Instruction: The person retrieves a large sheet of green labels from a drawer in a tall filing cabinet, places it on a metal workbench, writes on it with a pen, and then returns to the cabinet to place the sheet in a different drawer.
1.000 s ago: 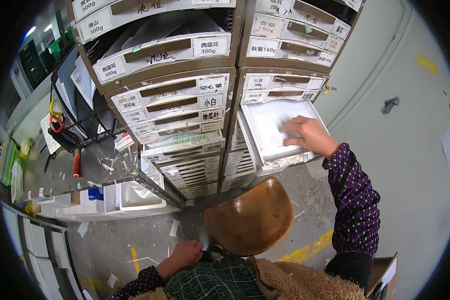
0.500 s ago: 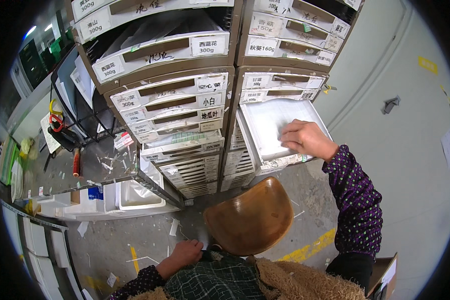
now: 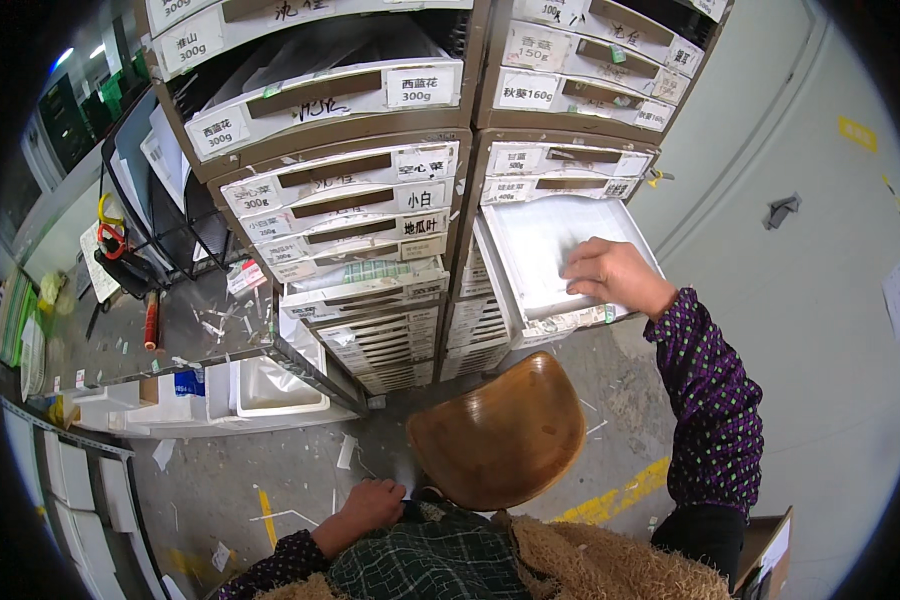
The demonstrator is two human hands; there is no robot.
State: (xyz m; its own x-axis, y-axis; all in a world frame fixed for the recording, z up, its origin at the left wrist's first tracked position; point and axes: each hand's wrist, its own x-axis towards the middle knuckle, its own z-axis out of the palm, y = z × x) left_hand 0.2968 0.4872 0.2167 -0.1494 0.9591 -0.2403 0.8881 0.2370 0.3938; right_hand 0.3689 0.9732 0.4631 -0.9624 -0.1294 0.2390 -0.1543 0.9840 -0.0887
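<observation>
Two bare hands in view, well apart. Right hand (image 3: 612, 274) out over the pulled-out drawer (image 3: 568, 324), with bent fingers and thumb close to the fingertips, right at the white sheets (image 3: 535, 245) inside. Pinching paper or only touching it? Cannot tell. Now to the edges: a raised rim down the drawer's left side, a labelled front edge facing the body, and the wrist over the right-hand edge, near the front corner. Plenty of uncovered white to the left of the fingertips and beyond, as far as the closed drawer fronts (image 3: 570, 161) above. Tight on the left past that rim, with the neighbouring drawer stack (image 3: 370, 207) close by. Roomier on the right: a broad pale panel (image 3: 820, 370), apart from the purple dotted sleeve (image 3: 712, 410). Below the front edge, grey floor (image 3: 625, 400) and, just beside it, the rounded brown wooden seat (image 3: 500, 432), close in front of the body. Left hand (image 3: 372, 503) low by the lap, with curled fingers at the dark checked cloth (image 3: 410, 556). Gripping anything? Cannot tell. Away to the left, a scrap-strewn worktop (image 3: 192, 338), with a red-handled tool (image 3: 152, 322) near its front edge.
</observation>
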